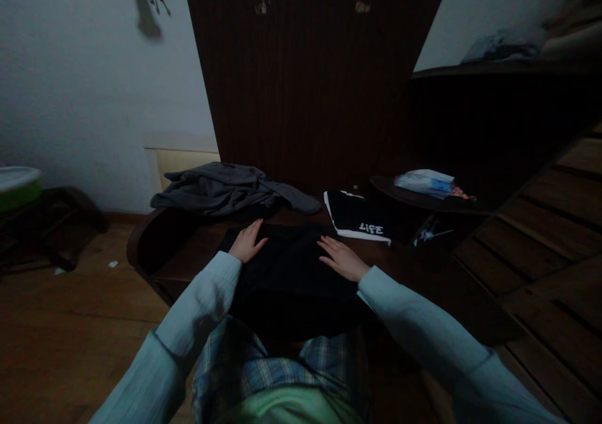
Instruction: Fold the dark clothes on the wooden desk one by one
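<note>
In the head view, a black garment [286, 273] lies spread across the dark wooden worktop [188, 254] at the centre of the frame, its near edge hanging toward the person's lap. The left hand [248, 242] rests flat on the garment's upper left corner, its grip spread, fingers straight and pinching nothing. The right hand [341, 259] lies palm down on the garment's upper right part, its grip likewise spread, fingers pointing toward the upper left. Both arms wear pale blue sleeves. Just right of the right hand, a folded black piece with white trim and white lettering [360, 218] sits on the worktop, close to the black garment. A crumpled grey garment [226, 189] lies at the worktop's far side, above the left hand. Further right, a white and blue packet [426, 182] rests on a dark round surface.
</note>
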Available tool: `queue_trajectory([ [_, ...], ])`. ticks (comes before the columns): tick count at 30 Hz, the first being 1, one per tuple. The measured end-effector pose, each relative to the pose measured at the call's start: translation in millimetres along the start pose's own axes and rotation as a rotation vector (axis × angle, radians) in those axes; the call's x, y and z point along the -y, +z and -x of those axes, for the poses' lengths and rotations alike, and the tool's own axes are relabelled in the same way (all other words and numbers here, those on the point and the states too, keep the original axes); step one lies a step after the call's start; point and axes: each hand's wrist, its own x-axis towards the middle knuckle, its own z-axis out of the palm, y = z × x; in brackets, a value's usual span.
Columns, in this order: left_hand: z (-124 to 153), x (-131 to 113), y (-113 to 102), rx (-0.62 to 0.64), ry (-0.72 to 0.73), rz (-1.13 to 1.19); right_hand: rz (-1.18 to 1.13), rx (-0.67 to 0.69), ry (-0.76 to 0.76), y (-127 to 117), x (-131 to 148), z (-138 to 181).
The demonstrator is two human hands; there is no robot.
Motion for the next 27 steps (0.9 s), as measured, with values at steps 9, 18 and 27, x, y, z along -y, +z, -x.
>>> queue_trajectory([
  [9,6,1,-20,-0.003,-0.538,-0.134,0.058,-0.123,0.089,-10,-4,-34],
  [18,11,17,-28,0.096,-0.516,-0.164,-0.012,-0.277,0.145,4,-3,-33],
  [27,27,41,-27,-0.048,-0.326,0.215,0.016,-0.415,0.376,3,-8,-33],
])
